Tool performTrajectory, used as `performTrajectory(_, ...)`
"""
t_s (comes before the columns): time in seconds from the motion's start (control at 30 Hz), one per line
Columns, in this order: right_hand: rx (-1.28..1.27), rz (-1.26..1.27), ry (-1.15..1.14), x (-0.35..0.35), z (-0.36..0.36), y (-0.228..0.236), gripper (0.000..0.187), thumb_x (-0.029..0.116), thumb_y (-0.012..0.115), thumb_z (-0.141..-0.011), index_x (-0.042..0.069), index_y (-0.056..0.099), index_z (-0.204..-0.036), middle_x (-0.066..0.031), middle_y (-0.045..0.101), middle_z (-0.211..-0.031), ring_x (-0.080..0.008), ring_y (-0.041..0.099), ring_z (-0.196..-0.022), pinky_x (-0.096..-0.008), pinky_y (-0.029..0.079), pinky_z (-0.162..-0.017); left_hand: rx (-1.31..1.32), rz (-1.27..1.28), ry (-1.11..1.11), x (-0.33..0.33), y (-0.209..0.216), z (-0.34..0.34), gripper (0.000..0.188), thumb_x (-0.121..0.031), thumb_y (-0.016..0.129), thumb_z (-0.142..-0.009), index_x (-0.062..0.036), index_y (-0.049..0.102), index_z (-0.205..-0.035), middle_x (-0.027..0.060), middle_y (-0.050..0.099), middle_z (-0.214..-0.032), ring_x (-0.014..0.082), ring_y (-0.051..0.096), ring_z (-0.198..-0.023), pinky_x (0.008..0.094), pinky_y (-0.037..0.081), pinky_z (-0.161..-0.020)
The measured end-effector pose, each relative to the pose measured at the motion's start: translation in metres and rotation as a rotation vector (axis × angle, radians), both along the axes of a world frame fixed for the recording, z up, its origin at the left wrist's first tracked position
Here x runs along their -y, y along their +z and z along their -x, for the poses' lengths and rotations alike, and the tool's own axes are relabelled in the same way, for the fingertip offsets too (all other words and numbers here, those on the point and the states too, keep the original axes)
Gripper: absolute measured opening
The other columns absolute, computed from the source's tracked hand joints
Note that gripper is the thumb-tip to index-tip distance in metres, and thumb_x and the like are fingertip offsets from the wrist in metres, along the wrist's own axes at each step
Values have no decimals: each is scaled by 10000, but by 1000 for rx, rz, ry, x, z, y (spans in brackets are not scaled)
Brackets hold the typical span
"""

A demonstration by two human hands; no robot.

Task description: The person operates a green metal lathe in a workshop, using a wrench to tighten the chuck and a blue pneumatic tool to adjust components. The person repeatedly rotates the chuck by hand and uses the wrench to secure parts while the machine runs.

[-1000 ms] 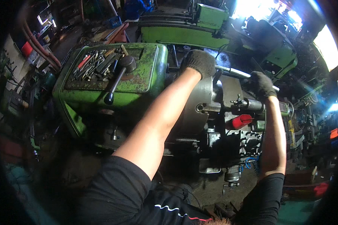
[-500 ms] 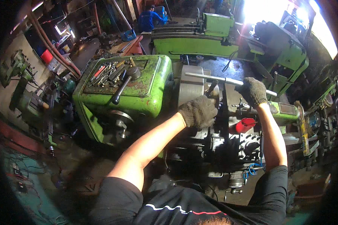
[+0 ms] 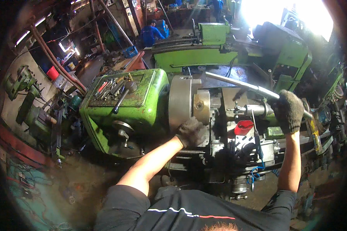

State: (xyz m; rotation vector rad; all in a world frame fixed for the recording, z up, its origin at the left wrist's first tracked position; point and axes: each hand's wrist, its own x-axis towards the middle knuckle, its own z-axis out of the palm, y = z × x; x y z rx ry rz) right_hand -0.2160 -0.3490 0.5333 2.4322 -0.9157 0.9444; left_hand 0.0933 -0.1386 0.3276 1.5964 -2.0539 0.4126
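Observation:
My right hand (image 3: 290,111), in a dark knitted glove, is closed around a long silvery metal bar (image 3: 241,84). The bar slants across the lathe bed, its far end raised toward the upper left, above the chuck side. My left hand (image 3: 192,133), gloved too, lies at the near lower side of the big steel lathe chuck (image 3: 180,102). Its fingers are dark and in shadow; whether they grip anything does not show. A brownish round metal piece (image 3: 201,106) with a hole in its side sits at the chuck's right face.
A green headstock (image 3: 142,104) with loose tools on top and a lever (image 3: 122,98) stands left. Right of the chuck are a red cup (image 3: 243,128), the tailstock (image 3: 256,110) and a blue cord (image 3: 254,175). Another green lathe (image 3: 196,59) and a person in blue (image 3: 150,34) are behind.
My right hand has moved right and nearer with the bar, which now slants more. My left hand has moved down and left along the chuck, uncovering the brownish piece. The view has shifted.

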Motion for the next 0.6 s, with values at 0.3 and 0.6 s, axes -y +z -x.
performTrajectory(0.3, 139, -289, -101, -21, 55, -22, 275, 294, 765, -813, 94, 696, -989, -145, 680, -920, -387, 690, -929, -521, 529, -824, 211, -262, 109, -18, -22, 24, 204, -254, 664, -888, -114, 716, -1025, 155, 745, -848, 365, 720, -760, 523, 501, -714)
performTrajectory(0.6, -13, -263, -108, -23, 19, -20, 330, 376, 768, -826, 105, 659, -978, -145, 674, -922, -366, 697, -941, -552, 515, -828, 127, -26, 657, 1, 66, -48, 782, -594, 764, -875, -191, 568, -1517, 171, 394, -1654, 419, 294, -1552, 690, 195, -1269)
